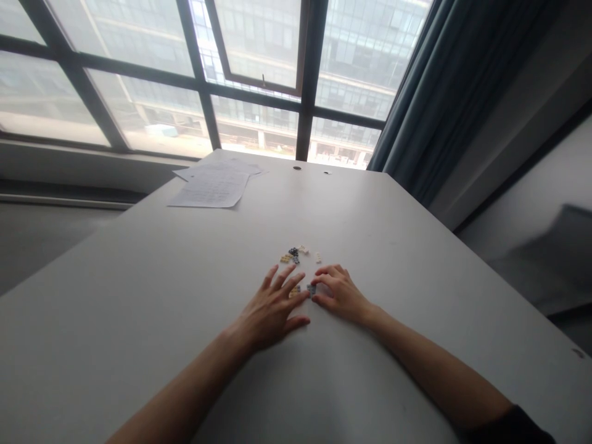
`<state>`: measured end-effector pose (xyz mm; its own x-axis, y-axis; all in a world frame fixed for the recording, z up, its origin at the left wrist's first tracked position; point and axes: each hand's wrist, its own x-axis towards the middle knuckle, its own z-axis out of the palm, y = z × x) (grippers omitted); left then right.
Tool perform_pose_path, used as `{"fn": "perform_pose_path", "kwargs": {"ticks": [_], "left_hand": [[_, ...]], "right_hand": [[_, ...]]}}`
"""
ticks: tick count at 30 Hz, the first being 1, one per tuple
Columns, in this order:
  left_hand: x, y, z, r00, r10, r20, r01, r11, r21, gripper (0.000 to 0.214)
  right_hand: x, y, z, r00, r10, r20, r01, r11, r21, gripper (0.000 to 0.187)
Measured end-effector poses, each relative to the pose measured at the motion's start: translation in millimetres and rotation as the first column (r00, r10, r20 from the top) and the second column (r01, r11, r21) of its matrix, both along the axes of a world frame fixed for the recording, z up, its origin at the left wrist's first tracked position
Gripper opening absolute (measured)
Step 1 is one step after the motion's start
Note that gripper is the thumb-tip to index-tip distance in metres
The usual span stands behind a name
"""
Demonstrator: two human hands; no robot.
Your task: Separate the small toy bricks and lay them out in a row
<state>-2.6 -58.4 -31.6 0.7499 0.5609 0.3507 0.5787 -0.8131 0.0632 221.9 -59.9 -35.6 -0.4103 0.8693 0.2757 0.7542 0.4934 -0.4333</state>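
Both my hands rest on a pale grey table. My left hand lies flat with its fingers spread, fingertips over a small tan piece. My right hand has curled fingers pinching a small grey brick against the tabletop. Just beyond the fingertips lies a loose cluster of several tiny bricks, tan, dark and white, with one white piece a little apart to the right.
Printed paper sheets lie at the table's far left corner. Two small holes mark the far edge. A large window stands behind, with a dark curtain at the right and a wall beside it.
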Motion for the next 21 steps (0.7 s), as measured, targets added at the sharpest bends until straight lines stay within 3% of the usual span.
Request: {"fn": "perform_pose_path", "kwargs": {"ticks": [15, 21], "left_hand": [[-6, 4, -1.0, 0.995, 0.006, 0.097, -0.009, 0.999, 0.034, 0.045], [-23, 20, -1.9, 0.923, 0.184, 0.339, -0.225, 0.97, 0.088, 0.029]], "right_hand": [[3, 1, 2.3, 0.998, -0.043, -0.045, 0.045, 0.998, 0.051, 0.034], [21, 16, 4.8, 0.981, -0.176, -0.086, 0.184, 0.978, 0.096, 0.029]]}}
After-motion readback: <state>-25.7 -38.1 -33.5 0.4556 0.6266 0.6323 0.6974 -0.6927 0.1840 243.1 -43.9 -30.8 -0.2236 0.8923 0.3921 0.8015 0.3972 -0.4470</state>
